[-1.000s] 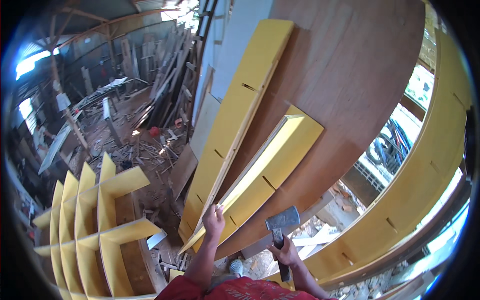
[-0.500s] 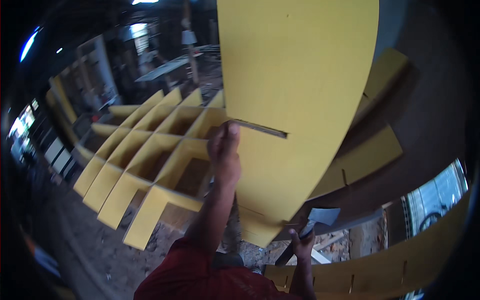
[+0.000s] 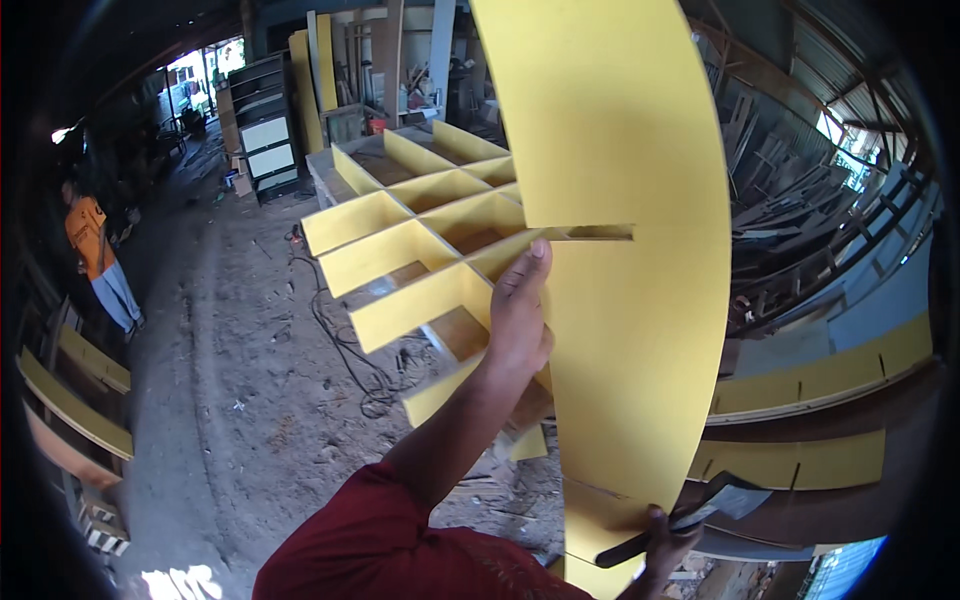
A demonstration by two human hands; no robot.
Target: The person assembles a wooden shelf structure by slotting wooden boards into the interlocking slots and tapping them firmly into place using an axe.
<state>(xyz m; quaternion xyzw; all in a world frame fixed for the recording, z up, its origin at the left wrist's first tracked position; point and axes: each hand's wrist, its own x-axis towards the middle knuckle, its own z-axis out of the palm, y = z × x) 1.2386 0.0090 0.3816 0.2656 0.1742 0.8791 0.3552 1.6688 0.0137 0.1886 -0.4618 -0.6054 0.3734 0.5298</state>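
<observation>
A tall yellow panel (image 3: pixel 630 330) with a curved right edge and a narrow slot stands upright in front of me. My left hand (image 3: pixel 520 310) is closed on its left edge, thumb just below the slot's open end. Low on the right, my right hand (image 3: pixel 668 548) grips the dark handle of a hatchet-like tool (image 3: pixel 735 500) with a flared grey blade. That hand is close to the panel's lower end; whether it also touches the panel, I cannot tell. Beyond my left hand is a lattice (image 3: pixel 410 215) of interlocked yellow boards, partly hidden by the panel.
Slotted yellow boards (image 3: pixel 820 385) lie at the right, others (image 3: pixel 75 400) at the far left. A dark cable (image 3: pixel 345 355) is tangled on the dirt floor (image 3: pixel 230 400). A person in orange (image 3: pixel 95 240) stands at the left, and a shelf rack (image 3: pixel 265 130) behind.
My view has swung left, bringing the person and rack into sight. The panel has turned with me, still in my left hand. The tool stays in my right hand, now lower beside the panel.
</observation>
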